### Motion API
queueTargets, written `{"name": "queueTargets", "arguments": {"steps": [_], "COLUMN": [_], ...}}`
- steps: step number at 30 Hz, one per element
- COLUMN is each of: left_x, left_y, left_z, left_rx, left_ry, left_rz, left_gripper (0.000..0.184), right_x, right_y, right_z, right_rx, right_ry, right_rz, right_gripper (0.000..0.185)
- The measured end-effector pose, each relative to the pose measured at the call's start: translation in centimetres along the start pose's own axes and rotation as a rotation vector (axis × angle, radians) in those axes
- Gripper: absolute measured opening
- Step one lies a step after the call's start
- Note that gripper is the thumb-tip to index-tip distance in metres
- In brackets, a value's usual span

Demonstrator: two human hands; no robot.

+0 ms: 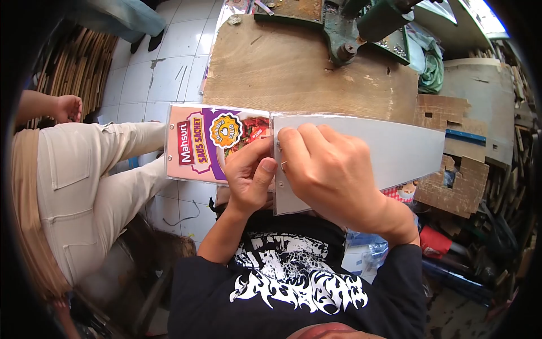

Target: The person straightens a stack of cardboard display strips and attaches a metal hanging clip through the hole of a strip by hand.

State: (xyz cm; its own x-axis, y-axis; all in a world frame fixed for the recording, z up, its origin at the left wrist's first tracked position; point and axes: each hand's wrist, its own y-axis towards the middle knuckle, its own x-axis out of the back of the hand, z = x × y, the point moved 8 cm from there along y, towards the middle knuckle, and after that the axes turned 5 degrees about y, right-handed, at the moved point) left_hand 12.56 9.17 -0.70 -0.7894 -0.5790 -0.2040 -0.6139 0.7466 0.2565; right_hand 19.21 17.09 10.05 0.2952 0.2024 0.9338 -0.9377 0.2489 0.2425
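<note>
A printed sign panel [195, 144] reading "Mahsuri Saus Sachet", in a clear plastic cover, lies to the left of a plain grey panel [395, 148]. The two meet edge to edge in front of my chest. My left hand [251, 178] is closed on the printed panel near the join, thumb raised. Over the edge of the grey panel my right hand [327, 164] curls in a closed grip; its fingertips are partly hidden. Small metal eyelets [281, 184] line that edge, and a bit of thin metal [284, 165] shows beside the right fingers.
A wooden work table [271, 68] lies beyond the panels, with a green metal press [344, 51] at its far side. At left stands a person in light trousers [73, 175], one hand [68, 107] visible. Cut boards [451, 164] stand at right, beside stacked scraps.
</note>
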Motion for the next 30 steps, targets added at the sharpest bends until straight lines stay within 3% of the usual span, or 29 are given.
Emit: {"name": "queueTargets", "arguments": {"steps": [9,15,20,30], "left_x": [0.6,0.7,0.5,0.6], "left_y": [-0.4,-0.4,-0.1,-0.1], "left_z": [1.2,1.9,1.8,1.9], "left_rx": [0.093,0.157,0.171,0.166], "left_ry": [-0.006,-0.116,-0.157,-0.108], "left_rz": [0.009,-0.002,-0.018,-0.019], "left_gripper": [0.038,0.034,0.032,0.031], "right_x": [-0.9,-2.2,-2.3,-2.8], "right_y": [0.9,0.8,0.7,0.4], "right_z": [-0.1,-1.7,-3.1,-3.3], "right_rx": [0.043,0.013,0.0,-0.028], "right_ry": [-0.014,0.223,0.463,0.494], "right_rz": [0.057,-0.01,-0.19,-0.146], "right_gripper": [0.017,0.017,0.017,0.025]}}
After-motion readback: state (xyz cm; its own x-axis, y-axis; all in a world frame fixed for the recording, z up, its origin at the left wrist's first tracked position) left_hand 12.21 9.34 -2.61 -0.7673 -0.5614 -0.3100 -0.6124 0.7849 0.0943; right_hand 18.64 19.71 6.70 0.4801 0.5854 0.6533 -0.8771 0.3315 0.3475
